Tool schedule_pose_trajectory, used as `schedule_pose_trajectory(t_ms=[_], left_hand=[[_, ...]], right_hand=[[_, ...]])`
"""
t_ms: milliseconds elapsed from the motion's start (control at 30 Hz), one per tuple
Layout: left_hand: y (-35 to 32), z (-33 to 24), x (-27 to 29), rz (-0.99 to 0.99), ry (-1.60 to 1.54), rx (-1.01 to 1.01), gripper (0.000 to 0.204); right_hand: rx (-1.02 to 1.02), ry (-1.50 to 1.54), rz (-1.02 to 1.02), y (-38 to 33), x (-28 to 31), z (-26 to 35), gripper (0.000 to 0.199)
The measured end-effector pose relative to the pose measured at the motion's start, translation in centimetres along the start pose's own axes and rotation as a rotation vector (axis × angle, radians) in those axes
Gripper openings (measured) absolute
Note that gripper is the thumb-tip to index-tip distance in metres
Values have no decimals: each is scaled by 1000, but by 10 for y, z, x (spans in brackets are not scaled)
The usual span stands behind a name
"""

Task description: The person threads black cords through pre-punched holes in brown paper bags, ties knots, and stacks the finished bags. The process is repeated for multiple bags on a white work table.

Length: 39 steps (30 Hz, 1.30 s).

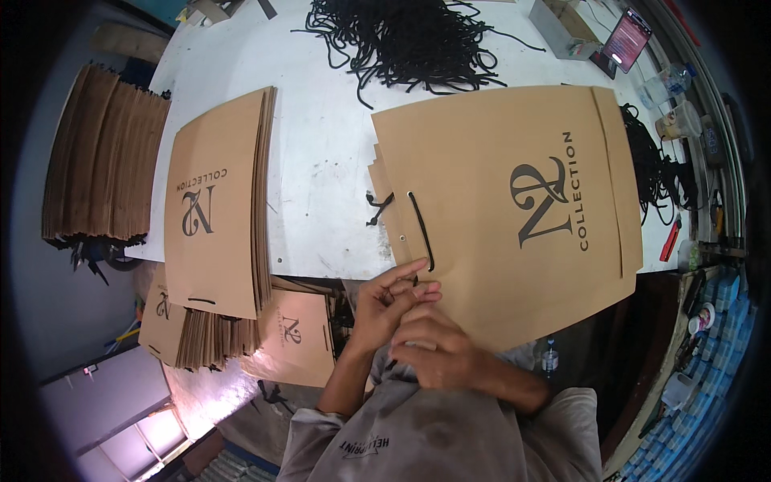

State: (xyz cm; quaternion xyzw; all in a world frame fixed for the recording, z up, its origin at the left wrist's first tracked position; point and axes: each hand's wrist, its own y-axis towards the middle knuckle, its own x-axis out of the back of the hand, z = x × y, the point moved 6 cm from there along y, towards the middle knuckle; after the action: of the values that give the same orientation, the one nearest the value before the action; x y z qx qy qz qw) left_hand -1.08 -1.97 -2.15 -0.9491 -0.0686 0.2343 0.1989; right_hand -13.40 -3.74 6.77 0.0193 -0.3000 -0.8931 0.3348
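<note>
While my hands meet at the table's near edge, my left hand (391, 301) pinches a short black cord end (414, 280) between fingertips, its grip nearly closed. My right hand (434, 349) lies just below it, fingers curled; I cannot tell what, if anything, its grip has. The cord belongs to the top bag (514, 209), a flat brown paper bag that overhangs the table (321, 161) edge toward me, its black handle loop (421, 230) threaded through holes at the bag's 9 o'clock side.

Open white surface runs between this bag and a second stack of bags (221, 201) at 9 o'clock, which also hangs over the near edge. More stacks (241, 333) sit lower, at 8 o'clock, under that edge. A pile of black cords (401, 36) lies at 12 o'clock, well apart from my hands. More folded brown stock (100, 157) stands off the table's far left.

At 1 o'clock sit a grey box (558, 24) and a lit phone (626, 38); its contents are too small to tell. Clear plastic cups (679, 120) stand at 2 o'clock along the right rim, beside more cords (654, 169).
</note>
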Motion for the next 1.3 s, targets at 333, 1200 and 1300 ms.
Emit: schedule_pose_trajectory(t_ms=[333,1200,1300], left_hand=[[-17,-40,5,-261,943,-736,21],[-53,-61,28,-316,655,-686,13],[-41,-55,56,-498,805,-609,34]], right_hand=[[-389,-358,-75,8,8,-67,10],[-380,-241,226,25,40,-61,47],[-349,-674,11,12,99,-57,64]])
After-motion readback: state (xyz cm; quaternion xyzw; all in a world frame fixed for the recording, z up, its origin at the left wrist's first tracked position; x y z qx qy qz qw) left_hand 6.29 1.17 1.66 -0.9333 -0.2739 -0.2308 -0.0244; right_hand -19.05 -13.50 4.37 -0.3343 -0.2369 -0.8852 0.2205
